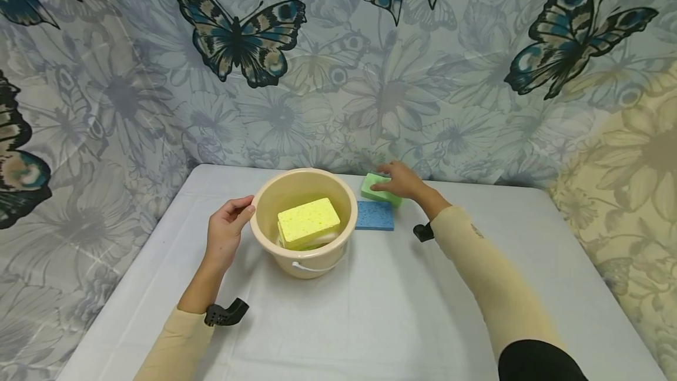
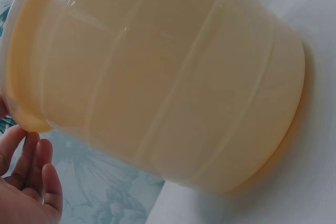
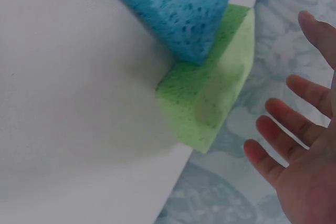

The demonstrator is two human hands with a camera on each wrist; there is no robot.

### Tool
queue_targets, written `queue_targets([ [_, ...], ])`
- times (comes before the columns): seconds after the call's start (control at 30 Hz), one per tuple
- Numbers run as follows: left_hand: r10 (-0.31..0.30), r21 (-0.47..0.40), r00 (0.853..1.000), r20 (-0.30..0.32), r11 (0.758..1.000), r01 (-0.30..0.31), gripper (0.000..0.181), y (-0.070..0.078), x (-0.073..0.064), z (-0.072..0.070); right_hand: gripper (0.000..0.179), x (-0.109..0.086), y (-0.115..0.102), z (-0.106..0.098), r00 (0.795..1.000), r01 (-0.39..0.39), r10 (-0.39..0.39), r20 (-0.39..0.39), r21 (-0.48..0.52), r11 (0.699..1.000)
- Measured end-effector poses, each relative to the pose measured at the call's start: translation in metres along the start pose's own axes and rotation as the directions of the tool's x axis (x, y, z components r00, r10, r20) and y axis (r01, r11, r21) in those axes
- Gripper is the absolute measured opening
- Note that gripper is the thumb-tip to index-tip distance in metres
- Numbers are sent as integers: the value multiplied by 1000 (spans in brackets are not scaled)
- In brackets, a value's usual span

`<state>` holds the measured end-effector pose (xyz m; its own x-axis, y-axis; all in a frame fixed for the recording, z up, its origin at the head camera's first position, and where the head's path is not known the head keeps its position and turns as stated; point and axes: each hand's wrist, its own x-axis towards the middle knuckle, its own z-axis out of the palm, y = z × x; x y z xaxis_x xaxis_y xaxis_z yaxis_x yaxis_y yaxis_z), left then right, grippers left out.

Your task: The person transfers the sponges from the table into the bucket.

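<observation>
A cream plastic bucket (image 1: 304, 263) stands upright on the table, with yellow sponges (image 1: 308, 222) inside it. My left hand (image 1: 228, 229) pinches the bucket's rim on its left side; the left wrist view shows the fingertips at that rim. Behind and right of the bucket lie a blue sponge (image 1: 375, 216) and a green sponge (image 1: 382, 189). Over the green sponge hovers my right hand (image 1: 404, 182). In the right wrist view its fingers are spread and apart from the green sponge (image 3: 210, 87), which partly lies behind the blue one (image 3: 181, 9).
A white cloth covers the table (image 1: 338, 322), whose back edge runs close behind the green sponge. Butterfly-patterned fabric (image 1: 328, 104) hangs behind and at the sides. The bucket's white handle (image 1: 322, 268) hangs down at its front.
</observation>
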<state>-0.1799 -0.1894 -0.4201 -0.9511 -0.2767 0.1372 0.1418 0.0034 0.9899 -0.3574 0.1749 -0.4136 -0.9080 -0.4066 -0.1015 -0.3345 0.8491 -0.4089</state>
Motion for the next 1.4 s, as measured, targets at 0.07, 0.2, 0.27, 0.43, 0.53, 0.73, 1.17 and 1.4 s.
queue_targets([
  [0.07, -1, -1, 1000, -2, 1000, 1, 33, 0, 0, 0, 69, 2, 5, 3, 1000, -29, 29, 7, -19, 999],
  [0.2, 1, -2, 1000, -3, 1000, -1, 33, 0, 0, -1, 77, 7, 13, 10, 996, -81, 83, 25, -63, 995],
  [0.27, 2, 0, 1000, -2, 1000, -2, 34, -1, 0, -1, 81, 10, 16, 14, 994, -99, 103, 34, -82, 992],
  [0.43, -1, 9, 1000, 2, 1000, 1, 37, -1, 0, -1, 86, 13, 17, 21, 989, -128, 135, 56, -111, 986],
  [0.53, -1, 11, 1000, 2, 1000, 1, 36, -1, 0, -1, 87, 14, 15, 22, 987, -135, 143, 66, -116, 984],
  [0.73, 13, 6, 1000, 2, 1000, -13, 35, -1, 1, -2, 87, 17, 15, 25, 987, -136, 145, 63, -132, 982],
  [1.17, 4, 43, 1000, 12, 999, -5, 37, 1, 0, -1, 87, 20, 17, 34, 987, -153, 158, 26, -148, 977],
  [1.4, 0, 37, 1000, 8, 999, -1, 37, 1, 0, -1, 85, 20, 16, 33, 989, -140, 146, 25, -149, 979],
])
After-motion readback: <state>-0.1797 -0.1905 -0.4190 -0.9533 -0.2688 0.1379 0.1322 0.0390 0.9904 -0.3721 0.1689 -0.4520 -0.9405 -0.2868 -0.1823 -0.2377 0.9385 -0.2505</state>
